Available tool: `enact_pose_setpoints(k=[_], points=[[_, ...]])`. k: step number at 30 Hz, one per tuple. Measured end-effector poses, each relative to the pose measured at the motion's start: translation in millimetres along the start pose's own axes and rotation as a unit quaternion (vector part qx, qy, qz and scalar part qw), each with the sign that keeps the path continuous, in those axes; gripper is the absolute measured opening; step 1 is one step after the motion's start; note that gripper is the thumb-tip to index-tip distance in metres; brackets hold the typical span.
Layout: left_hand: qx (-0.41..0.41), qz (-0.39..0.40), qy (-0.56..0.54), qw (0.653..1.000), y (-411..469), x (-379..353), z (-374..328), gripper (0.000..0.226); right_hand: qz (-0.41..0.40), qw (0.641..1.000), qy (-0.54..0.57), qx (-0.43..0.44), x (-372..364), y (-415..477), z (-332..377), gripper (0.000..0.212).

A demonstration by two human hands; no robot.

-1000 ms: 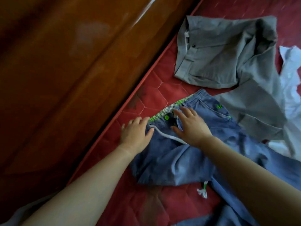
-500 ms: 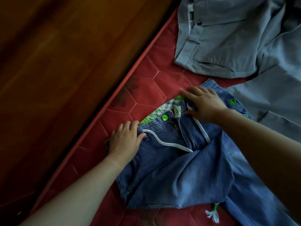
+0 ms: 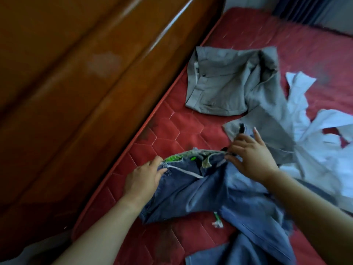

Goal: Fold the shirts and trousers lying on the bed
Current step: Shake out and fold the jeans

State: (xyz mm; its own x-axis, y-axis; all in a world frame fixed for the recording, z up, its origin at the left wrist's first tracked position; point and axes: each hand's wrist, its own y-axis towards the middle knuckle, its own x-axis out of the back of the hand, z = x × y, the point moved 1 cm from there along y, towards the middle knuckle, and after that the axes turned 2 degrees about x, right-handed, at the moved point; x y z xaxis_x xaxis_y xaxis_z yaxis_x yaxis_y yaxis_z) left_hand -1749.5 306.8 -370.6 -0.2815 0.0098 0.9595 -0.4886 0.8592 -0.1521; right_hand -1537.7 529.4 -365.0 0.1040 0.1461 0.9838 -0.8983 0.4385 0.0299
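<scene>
Currently, you are working on the first garment; nothing in view is lying folded. Nearest to you, the legs of the blue trousers point(image 3: 200, 192) are sprawling crumpled across the red mattress point(image 3: 172, 131), away from the wooden board point(image 3: 76, 92) that is running along the mattress edge. A tasselled cord end point(image 3: 216, 221) is lying loose beside them.

Just beyond, your hands are holding the waistband point(image 3: 191, 159) between them.
- Your left hand point(image 3: 142, 180), on the side toward the wooden board, is pinching one end of the waistband between thumb and fingers.
- Your right hand point(image 3: 252, 155), on the side away from the wooden board, is gripping the other end with thumb and curled fingers. Its index finger is pointing outward, and blur is softening this hand.

The waistband is standing raised off the mattress. Its green lining is showing, and the white drawstring point(image 3: 187, 171) is hanging across the front.

Farther along the wooden board, the grey trousers point(image 3: 225, 83) are lying bunched and unfolded, waist end close to the board. Farther out from the wooden board, the white shirt point(image 3: 315, 146) is lying crumpled against the grey trousers.

Judgement: the task is sitting near its start, with all three garments waiting to be folded.
</scene>
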Motion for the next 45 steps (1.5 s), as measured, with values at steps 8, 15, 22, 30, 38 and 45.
enact_pose_setpoints(k=[8, 15, 22, 30, 38, 45], points=[[-0.046, -0.117, 0.042, 0.991, -125, 189, -150, 0.022, -0.087, 0.994, -0.043, -0.044, 230, -173, 34, 0.033], [-0.099, -0.276, 0.039, 0.955, -210, 330, -253, 0.022, -0.217, 0.97, -0.007, -0.112, 392, -259, 47, 0.024], [-0.105, -0.258, 0.023, 0.96, -293, 361, -300, 0.027, -0.235, 0.959, -0.021, -0.157, 441, -369, 75, 0.024], [-0.095, -0.253, -0.119, 0.955, -390, 336, -336, 0.026, -0.258, 0.934, 0.049, -0.244, 466, -473, 139, 0.019], [-0.183, 0.012, -0.415, 0.891, -451, 290, -417, 0.023, -0.201, 0.906, 0.248, -0.279, 449, -495, 192, 0.018], [-0.175, 0.056, -0.325, 0.928, -415, 238, -459, 0.05, -0.158, 0.887, 0.351, -0.253, 429, -529, 100, 0.014]])
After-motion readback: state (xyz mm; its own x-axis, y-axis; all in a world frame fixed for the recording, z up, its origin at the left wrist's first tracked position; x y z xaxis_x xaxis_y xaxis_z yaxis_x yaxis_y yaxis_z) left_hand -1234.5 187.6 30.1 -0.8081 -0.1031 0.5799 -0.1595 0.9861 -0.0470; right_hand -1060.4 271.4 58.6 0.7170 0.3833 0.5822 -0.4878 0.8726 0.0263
